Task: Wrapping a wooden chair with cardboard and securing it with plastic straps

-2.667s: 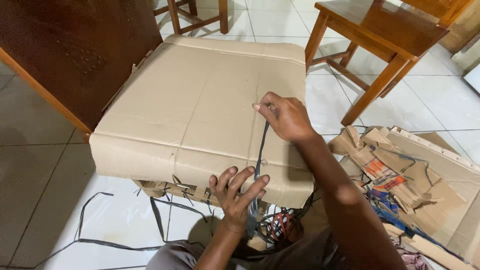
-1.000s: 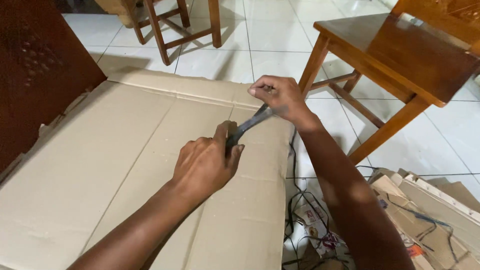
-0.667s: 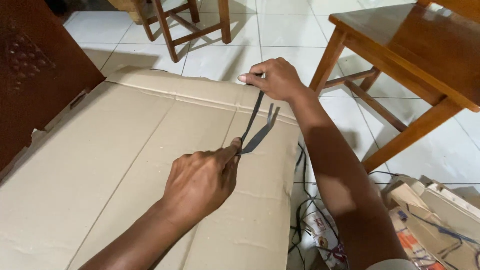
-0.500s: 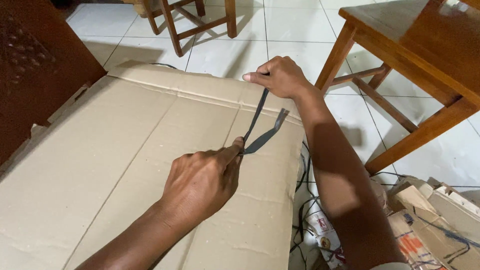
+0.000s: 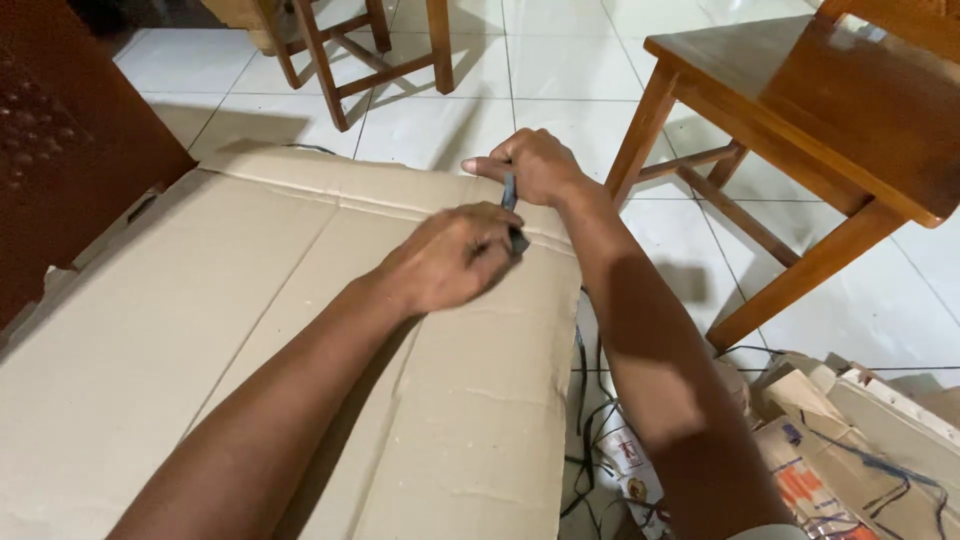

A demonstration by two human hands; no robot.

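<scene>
A big stack of flattened brown cardboard (image 5: 250,330) fills the lower left of the view. A thin black plastic strap (image 5: 512,215) runs over its far right corner. My right hand (image 5: 530,165) pinches the strap at the far edge of the cardboard. My left hand (image 5: 450,255) lies just in front of it on the cardboard, fingers closed on the same strap. The two hands are almost touching. Most of the strap is hidden under my hands.
A wooden chair (image 5: 800,120) stands on the white tiled floor at the right, and another chair's legs (image 5: 360,50) are at the top. Dark wooden furniture (image 5: 70,130) borders the left. Cardboard scraps (image 5: 850,440) and loose black straps (image 5: 590,430) lie at lower right.
My left hand has slid forward along the strap from mid-cardboard up to my right hand. The loop of strap seen between the hands has closed up.
</scene>
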